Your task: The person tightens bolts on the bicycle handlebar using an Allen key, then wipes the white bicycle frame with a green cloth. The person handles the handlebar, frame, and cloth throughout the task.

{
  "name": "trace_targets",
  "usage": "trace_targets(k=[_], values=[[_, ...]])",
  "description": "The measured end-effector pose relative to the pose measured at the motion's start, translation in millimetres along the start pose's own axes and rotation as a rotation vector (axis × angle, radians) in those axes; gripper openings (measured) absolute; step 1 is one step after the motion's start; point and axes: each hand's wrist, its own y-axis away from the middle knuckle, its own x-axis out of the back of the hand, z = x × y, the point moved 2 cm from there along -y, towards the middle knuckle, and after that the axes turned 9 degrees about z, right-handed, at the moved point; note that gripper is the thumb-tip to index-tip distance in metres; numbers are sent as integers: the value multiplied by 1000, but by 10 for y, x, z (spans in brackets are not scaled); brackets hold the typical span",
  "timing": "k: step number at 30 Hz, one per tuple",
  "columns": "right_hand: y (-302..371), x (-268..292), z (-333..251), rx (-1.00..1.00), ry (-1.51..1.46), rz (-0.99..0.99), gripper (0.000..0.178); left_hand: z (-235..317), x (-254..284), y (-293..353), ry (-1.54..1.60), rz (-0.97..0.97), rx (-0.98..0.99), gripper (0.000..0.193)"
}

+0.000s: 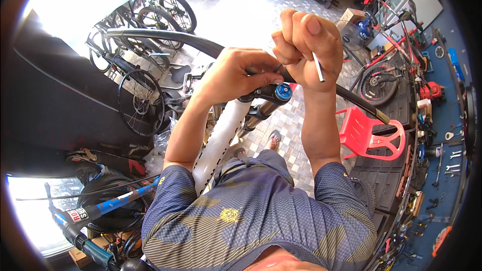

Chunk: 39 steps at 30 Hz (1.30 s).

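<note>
A black bicycle handlebar runs from upper left to lower right in front of me. My left hand is closed around its middle, the thumb by a small dark part I cannot make out. Just beside it my right hand is raised in a fist around a thin silver hex key, most of it hidden by the fingers. Below the hands is a suspension fork with a blue top cap. A white frame tube slopes back from there toward my body.
Several bicycles stand at the far left, with a loose wheel nearer. A blue frame is at lower left. To the right are a red plastic chair, a red bicycle and a tool wall.
</note>
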Motion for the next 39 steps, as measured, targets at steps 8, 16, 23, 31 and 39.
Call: trace_targets(k=[8,16,23,31,39], values=[[-8,18,16,-8,114,-100,56,-114,-69,61,140,-36,229,14],[-55,4,80,-35,264,-145,48,-73,22,96,99,-64,159,14],[-14,-104,31,97,815,14,36,-242,-72,111,322,104,162,24],[-20,23,103,-177,335,97,62,-138,-103,90,447,176,203,18],[-25,300,262,-364,-320,-217,83,-147,-123,80,476,164,244,13]])
